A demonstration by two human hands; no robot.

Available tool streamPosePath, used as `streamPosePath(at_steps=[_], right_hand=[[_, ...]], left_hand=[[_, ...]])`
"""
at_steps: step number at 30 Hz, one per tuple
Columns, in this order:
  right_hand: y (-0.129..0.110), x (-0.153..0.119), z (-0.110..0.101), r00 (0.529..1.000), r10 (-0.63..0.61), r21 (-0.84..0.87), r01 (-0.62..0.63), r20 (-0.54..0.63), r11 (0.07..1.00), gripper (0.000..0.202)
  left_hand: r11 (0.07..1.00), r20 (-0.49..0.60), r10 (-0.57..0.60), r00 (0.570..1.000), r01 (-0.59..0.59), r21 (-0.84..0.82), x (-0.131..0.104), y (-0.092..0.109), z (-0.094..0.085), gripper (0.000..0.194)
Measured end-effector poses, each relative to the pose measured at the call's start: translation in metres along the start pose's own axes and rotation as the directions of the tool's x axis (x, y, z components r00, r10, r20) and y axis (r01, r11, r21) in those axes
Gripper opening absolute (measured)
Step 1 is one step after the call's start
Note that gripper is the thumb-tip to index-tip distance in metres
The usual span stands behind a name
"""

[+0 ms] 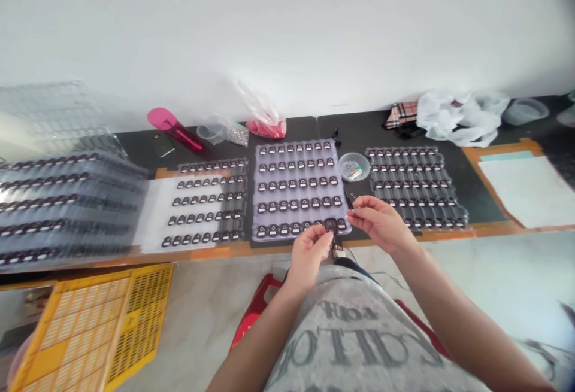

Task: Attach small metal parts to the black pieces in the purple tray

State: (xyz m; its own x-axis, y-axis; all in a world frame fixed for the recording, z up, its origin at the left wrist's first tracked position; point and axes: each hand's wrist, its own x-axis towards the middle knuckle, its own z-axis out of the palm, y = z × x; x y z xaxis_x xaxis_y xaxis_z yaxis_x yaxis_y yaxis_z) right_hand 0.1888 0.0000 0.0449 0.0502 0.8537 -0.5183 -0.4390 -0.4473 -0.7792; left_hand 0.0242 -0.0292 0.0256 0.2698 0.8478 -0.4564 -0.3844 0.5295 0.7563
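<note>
At the front right corner of the middle tray (pixel 296 194), my left hand (pixel 311 252) is closed on a small black part (pixel 330 224). To its right, my right hand (pixel 377 219) pinches a thin dark tool (pixel 350 200), its fingertips close to the tray's edge. Rows of black parts with white labels fill the middle tray. Behind my right hand stands a round clear bowl (pixel 354 167) of small pieces.
More rows of black parts lie in the right tray (pixel 411 185) and the left tray (pixel 232 200). Stacked trays (pixel 67 206) stand far left, above a yellow crate (pixel 94 326). White plastic bags (pixel 462 115) and paper (pixel 525 191) lie at the right.
</note>
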Motion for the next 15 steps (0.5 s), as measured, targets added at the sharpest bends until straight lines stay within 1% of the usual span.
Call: streamPosePath(at_steps=[5, 10, 15], right_hand=[[0.0, 0.0, -0.004, 1.0, 0.005, -0.032, -0.005, 0.014, 0.999, 0.026], [0.0, -0.005, -0.003, 0.998, 0.02, -0.071, -0.016, 0.059, 0.997, 0.023], [0.0, -0.012, 0.001, 0.995, 0.015, -0.089, -0.005, 0.103, 0.996, 0.021]], left_hand=[[1.0, -0.004, 0.007, 1.0, -0.007, 0.006, 0.0, 0.0, 0.0, 0.019], [1.0, -0.011, -0.009, 1.0, 0.009, 0.01, 0.001, 0.0, 0.0, 0.021], [1.0, 0.0, 0.004, 1.0, -0.004, 0.014, 0.003, -0.002, 0.001, 0.02]])
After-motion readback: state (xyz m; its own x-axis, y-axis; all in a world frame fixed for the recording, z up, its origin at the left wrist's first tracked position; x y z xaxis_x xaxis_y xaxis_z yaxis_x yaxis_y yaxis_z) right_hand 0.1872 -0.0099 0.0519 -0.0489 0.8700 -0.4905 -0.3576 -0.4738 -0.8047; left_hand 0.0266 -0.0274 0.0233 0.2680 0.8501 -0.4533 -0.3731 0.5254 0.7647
